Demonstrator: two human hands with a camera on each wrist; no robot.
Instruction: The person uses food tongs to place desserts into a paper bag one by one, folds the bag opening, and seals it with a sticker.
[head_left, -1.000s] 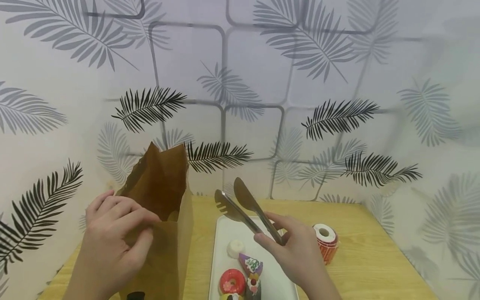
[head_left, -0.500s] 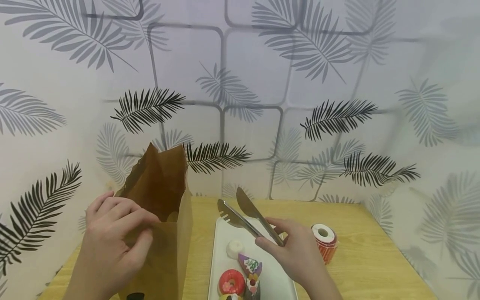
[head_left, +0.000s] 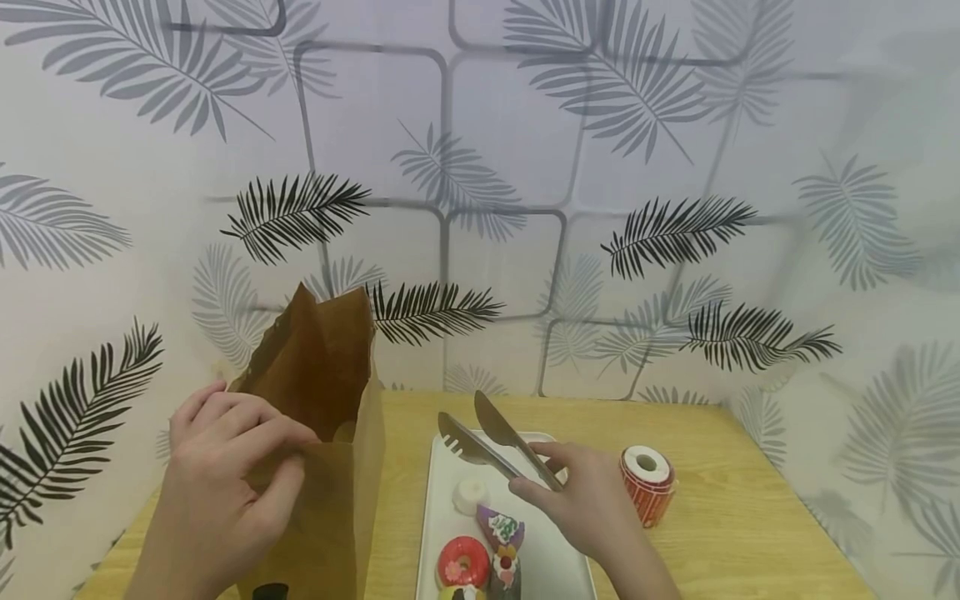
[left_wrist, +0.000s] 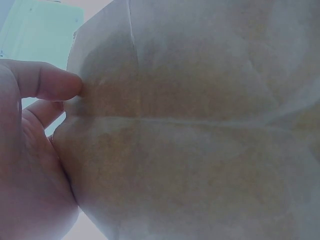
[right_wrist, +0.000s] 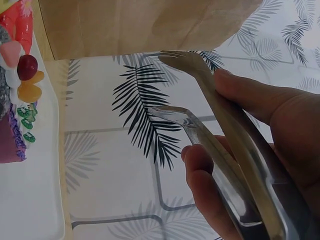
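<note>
So the biggest thing here is the wooden table point(head_left: 750, 533), with a brown paper bag point(head_left: 330, 467) standing upright at its left end, mouth open. The left hand point(head_left: 225, 492) pinches the bag's near rim, thumb on the outside, fingers curled over the edge. Just right of the bag sits a white tray point(head_left: 442, 500) with a pink donut point(head_left: 463, 562), a purple cake slice point(head_left: 501, 533) and a small white round piece point(head_left: 471, 496). The right hand point(head_left: 592, 508) grips metal tongs point(head_left: 487, 433), their tips slightly apart above the tray's far end, holding nothing. A red-and-white roll point(head_left: 647, 483) stands just beside that hand.
</note>
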